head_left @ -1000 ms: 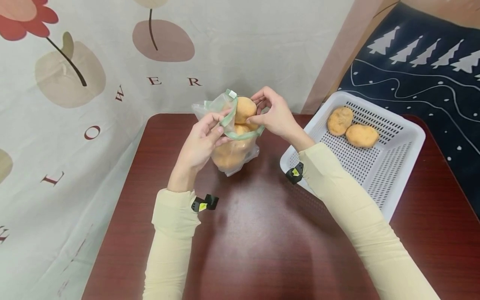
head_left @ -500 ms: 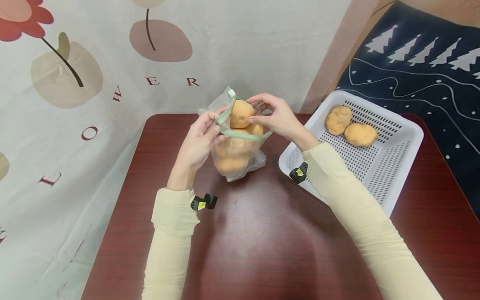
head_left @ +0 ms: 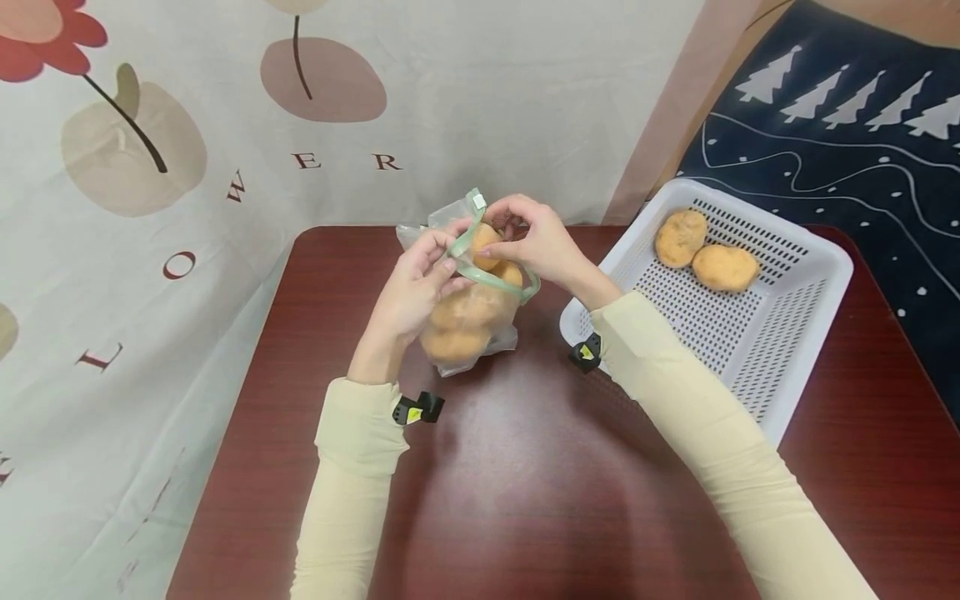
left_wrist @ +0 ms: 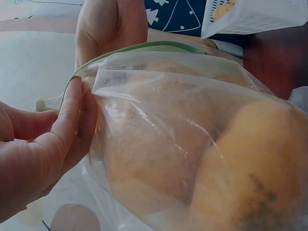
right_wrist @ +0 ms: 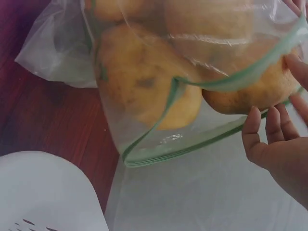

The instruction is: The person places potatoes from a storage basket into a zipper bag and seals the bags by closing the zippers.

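At the mouth of the zip bag (head_left: 487, 277): upper potato (head_left: 483, 237), within the rim, between both hands; long axis unclear.
Left hand (head_left: 416, 287): left of the bag mouth, fingers and thumb pinched on the rim.
Right hand (head_left: 543, 242): right of the mouth, nearer, clamped on the upper potato.
Basket (head_left: 817, 283): right of the bag, two potatoes (head_left: 681, 237) inside.
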Available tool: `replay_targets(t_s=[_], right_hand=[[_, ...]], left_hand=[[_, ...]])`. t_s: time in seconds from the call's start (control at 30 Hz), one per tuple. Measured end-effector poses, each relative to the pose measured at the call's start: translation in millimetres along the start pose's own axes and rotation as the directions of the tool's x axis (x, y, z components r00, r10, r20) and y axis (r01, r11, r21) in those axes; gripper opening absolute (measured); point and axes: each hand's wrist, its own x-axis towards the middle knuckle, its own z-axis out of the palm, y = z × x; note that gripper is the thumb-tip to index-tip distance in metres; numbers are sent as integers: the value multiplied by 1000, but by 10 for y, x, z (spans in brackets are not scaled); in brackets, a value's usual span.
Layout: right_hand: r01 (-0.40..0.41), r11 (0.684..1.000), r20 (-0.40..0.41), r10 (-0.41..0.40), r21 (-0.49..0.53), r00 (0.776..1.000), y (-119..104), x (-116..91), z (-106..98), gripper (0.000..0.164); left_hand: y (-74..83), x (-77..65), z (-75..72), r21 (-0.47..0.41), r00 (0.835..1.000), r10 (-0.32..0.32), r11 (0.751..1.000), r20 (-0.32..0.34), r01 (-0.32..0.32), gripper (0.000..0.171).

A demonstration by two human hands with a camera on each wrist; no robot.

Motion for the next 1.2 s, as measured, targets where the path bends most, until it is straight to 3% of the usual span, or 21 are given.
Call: replay_targets(t_s=[0.2, 0.43, 0.77, 0.97, 1.2], right_hand=[[-63, 993, -25, 66, 104, 997, -16, -3, 10, 22], [-15, 992, 15, 13, 129, 1000, -4, -6, 5, 17], [-131, 977, 166, 103, 166, 981, 5, -28, -77, 22], [-200, 964, 162, 172, 177, 972, 16, -85, -245, 20], [-190, 945, 133, 160, 265, 978, 16, -216, -616, 17]], left_hand=[[8, -13, -16, -11, 1000, 12, 1000, -19, -12, 19], [28, -7, -9, 16, 1000, -4, 1000, -3, 4, 18], [50, -30, -65, 112, 990, -46, 992, -136, 62, 16], [37, -51, -138, 137, 977, -75, 985, -201, 104, 16], [18, -62, -191, 143, 969, -102, 980, -227, 137, 14]])
